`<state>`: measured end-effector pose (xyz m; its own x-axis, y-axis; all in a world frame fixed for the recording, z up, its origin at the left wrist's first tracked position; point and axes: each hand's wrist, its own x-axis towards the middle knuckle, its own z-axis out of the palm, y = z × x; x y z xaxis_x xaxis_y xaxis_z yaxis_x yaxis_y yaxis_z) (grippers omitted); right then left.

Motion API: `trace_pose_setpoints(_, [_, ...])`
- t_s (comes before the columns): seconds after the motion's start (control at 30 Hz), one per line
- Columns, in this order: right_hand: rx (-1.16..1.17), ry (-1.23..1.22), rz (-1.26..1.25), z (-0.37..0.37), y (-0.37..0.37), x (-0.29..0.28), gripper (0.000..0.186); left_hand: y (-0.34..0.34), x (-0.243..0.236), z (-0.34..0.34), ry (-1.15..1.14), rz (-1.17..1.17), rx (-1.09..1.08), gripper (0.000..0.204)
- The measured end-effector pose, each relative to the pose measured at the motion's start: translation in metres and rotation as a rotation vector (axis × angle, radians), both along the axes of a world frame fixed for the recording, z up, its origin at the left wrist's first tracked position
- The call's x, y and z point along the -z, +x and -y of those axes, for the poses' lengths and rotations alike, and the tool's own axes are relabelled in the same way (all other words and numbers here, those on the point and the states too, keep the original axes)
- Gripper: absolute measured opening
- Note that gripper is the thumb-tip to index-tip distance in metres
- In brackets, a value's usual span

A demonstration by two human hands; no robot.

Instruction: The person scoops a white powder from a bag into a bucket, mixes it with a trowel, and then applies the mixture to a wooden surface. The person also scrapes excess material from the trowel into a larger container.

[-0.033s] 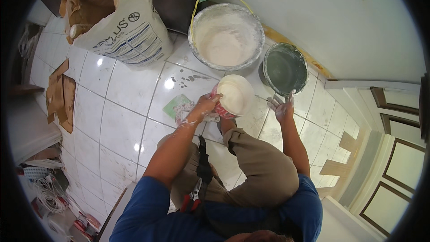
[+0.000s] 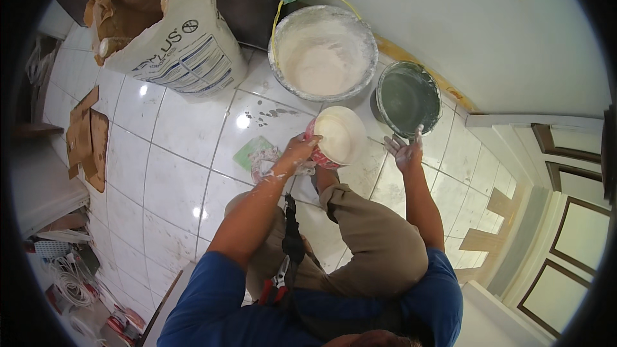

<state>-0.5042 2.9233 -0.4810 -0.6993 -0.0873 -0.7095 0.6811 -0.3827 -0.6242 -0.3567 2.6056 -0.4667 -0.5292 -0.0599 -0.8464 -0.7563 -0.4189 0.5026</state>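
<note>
My left hand (image 2: pixel 299 152) is closed on a small tub (image 2: pixel 355 127), thumb over its rim and fingers at its outer side. The tub is white inside and reddish outside, tilted, with pale cream-white material in it. My right hand (image 2: pixel 406 153) has its fingers spread and holds nothing that I can see. It is just below the near rim of a dark bucket (image 2: pixel 384 110), whose contents look dark grey-green; I cannot tell whether it touches. Beyond the tub stands a large bucket (image 2: pixel 285 37) of whitish powder, its yellow handle raised.
An opened paper sack (image 2: pixel 193 45) stands at the far left. Behind my left hand lie a green pad (image 2: pixel 251 153) and a stained cloth (image 2: pixel 262 162) on white floor tiles. Cut cardboard (image 2: pixel 90 135) lies left. A wall (image 2: pixel 488 32) rises behind the buckets; coiled cable (image 2: pixel 72 281) lies lower left.
</note>
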Motion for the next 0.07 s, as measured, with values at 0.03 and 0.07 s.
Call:
trace_pose_setpoints(0.03, [0.017, -0.097, 0.051, -0.004, -0.013, 0.01, 0.102, -0.01, 0.006, -0.014, -0.009, -0.002, -0.005, 0.068])
trace_pose_setpoints(0.07, [0.043, -0.189, 0.097, -0.019, -0.027, 0.024, 0.101, -0.017, 0.007, -0.019, -0.004, -0.011, 0.014, 0.068])
